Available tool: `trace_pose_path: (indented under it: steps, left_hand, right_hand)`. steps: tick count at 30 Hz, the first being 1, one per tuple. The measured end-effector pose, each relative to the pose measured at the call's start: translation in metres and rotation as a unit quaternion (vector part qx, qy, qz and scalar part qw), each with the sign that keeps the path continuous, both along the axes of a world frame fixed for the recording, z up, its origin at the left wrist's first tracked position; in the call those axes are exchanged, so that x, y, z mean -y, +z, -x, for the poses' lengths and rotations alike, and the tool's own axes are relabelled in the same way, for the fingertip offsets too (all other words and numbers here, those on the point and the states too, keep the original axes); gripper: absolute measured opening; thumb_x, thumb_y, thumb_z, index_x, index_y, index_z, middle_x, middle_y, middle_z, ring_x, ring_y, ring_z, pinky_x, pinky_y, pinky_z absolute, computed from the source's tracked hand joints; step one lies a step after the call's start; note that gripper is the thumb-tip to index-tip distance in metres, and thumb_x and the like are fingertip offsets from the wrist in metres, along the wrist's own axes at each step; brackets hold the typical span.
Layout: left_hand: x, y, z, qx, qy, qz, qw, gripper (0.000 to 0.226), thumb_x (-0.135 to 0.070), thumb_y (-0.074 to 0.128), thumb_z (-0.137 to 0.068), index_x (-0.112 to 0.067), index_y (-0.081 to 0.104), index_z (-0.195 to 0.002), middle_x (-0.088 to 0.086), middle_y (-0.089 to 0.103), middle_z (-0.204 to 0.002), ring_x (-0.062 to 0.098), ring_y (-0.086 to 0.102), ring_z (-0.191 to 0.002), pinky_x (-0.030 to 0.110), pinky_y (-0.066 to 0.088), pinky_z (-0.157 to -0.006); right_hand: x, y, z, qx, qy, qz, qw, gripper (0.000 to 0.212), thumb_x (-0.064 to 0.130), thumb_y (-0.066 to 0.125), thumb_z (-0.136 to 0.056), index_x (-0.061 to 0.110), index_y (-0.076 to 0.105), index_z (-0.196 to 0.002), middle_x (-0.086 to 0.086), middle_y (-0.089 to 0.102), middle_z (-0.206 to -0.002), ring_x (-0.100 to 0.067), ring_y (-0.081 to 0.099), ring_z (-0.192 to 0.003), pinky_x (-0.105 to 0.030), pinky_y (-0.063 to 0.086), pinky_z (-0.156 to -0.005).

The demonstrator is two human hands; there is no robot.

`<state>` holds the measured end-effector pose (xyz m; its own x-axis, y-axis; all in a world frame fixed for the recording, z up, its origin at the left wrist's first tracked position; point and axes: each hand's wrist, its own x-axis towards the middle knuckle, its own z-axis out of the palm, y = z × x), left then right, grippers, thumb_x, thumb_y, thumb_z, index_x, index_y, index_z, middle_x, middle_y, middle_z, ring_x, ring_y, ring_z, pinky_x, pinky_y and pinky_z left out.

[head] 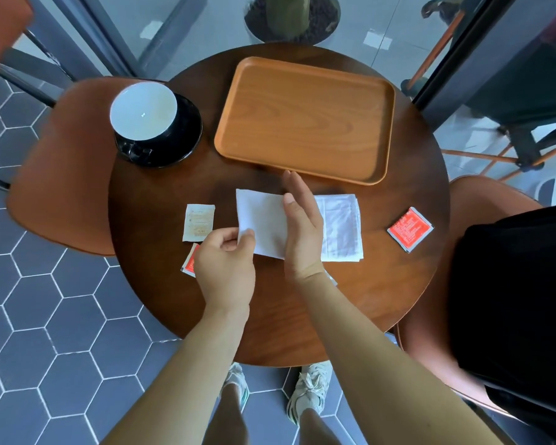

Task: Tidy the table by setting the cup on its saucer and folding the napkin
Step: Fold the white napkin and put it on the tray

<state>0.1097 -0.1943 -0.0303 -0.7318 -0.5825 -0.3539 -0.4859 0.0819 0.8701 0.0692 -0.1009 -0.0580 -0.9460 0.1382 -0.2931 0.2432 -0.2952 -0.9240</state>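
Note:
A black cup with a white inside (143,110) stands on its black saucer (187,136) at the table's far left. A white napkin (264,220) lies at the table's middle, its left half lifted off the wood. My left hand (225,268) pinches the napkin's near left corner between thumb and fingers. My right hand (300,226) is flat and on edge across the napkin's middle, fingers straight, pointing away from me. The napkin's right part (342,226) lies flat past that hand.
An orange wooden tray (305,118) sits at the back of the round wooden table (382,284). A beige sachet (198,221) and a red sachet (190,261) lie left of the napkin, another red sachet (410,229) at the right. Chairs stand on both sides.

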Motion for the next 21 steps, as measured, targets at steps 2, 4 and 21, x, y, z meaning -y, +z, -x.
trace_pose_path:
  steps: [2, 4, 21]
  left_hand:
    - [-0.002, 0.003, 0.000, -0.020, -0.014, 0.009, 1.000, 0.008, -0.026, 0.072, -0.089, -0.029, 0.069, -0.082, -0.008, 0.072, -0.072, 0.009, 0.067, -0.069, 0.034, 0.059, -0.069]
    - [-0.005, 0.010, -0.002, -0.047, -0.041, 0.024, 0.998, 0.010, -0.024, 0.071, -0.090, -0.033, 0.068, -0.086, -0.018, 0.073, -0.078, 0.005, 0.070, -0.079, 0.015, 0.054, -0.066]
    - [-0.076, 0.021, -0.012, -0.231, -0.290, 0.275, 0.887, 0.016, -0.003, 0.075, -0.078, -0.013, 0.073, -0.091, 0.001, 0.063, -0.080, 0.026, 0.059, -0.076, 0.043, 0.050, -0.065]
  right_hand:
    - [-0.007, 0.003, 0.000, -0.003, -0.008, 0.015, 1.000, 0.042, 0.033, 0.057, -0.092, 0.029, 0.060, -0.134, 0.010, 0.059, -0.142, 0.000, 0.050, -0.133, -0.025, 0.037, -0.112]
    - [-0.015, 0.010, -0.002, -0.032, 0.015, -0.062, 0.997, 0.039, 0.038, 0.057, -0.094, 0.029, 0.062, -0.132, 0.015, 0.062, -0.136, 0.004, 0.052, -0.128, -0.018, 0.043, -0.105]
    - [-0.099, 0.071, 0.040, 0.068, 0.225, -0.585, 0.776, 0.035, 0.052, 0.066, -0.079, 0.017, 0.067, -0.076, 0.001, 0.064, -0.070, -0.024, 0.061, -0.068, -0.029, 0.039, -0.052]
